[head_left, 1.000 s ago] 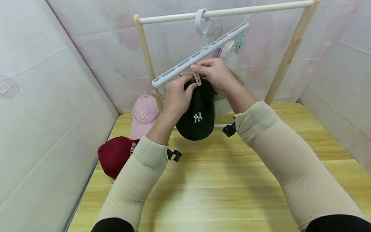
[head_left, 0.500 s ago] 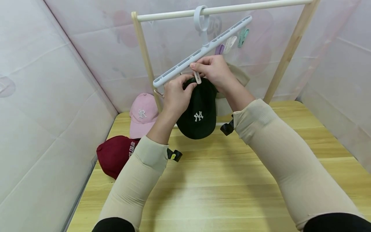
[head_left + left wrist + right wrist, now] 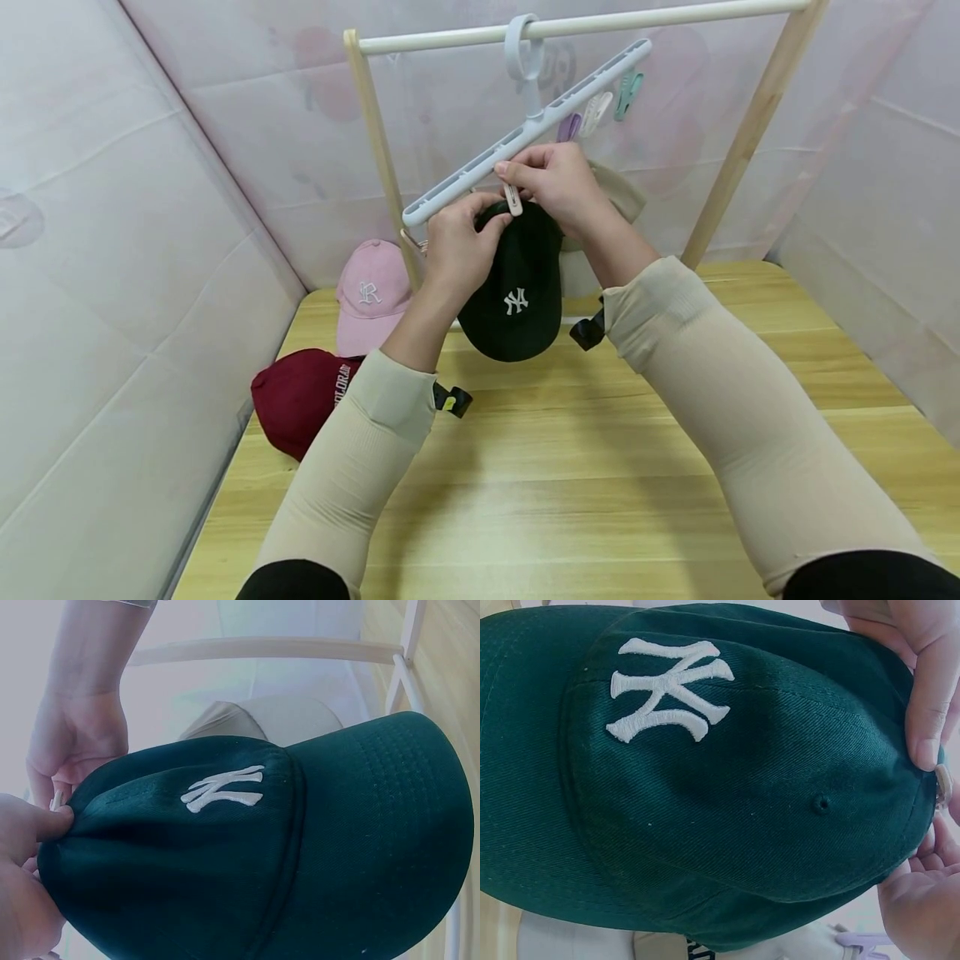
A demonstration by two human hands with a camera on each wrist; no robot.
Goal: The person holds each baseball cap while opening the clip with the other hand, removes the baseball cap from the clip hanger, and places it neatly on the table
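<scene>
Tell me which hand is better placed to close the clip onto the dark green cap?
Probably the right hand: it already pinches the pale clip under the white plastic hanger bar. The left hand grips the dark green NY cap at its top edge, holding it up.

Tilting the white hanger (image 3: 525,133) steeper on the rail (image 3: 585,29), raising the right hand (image 3: 555,183) and clip (image 3: 513,200) slightly, lifting the green cap (image 3: 517,283) a touch.
</scene>
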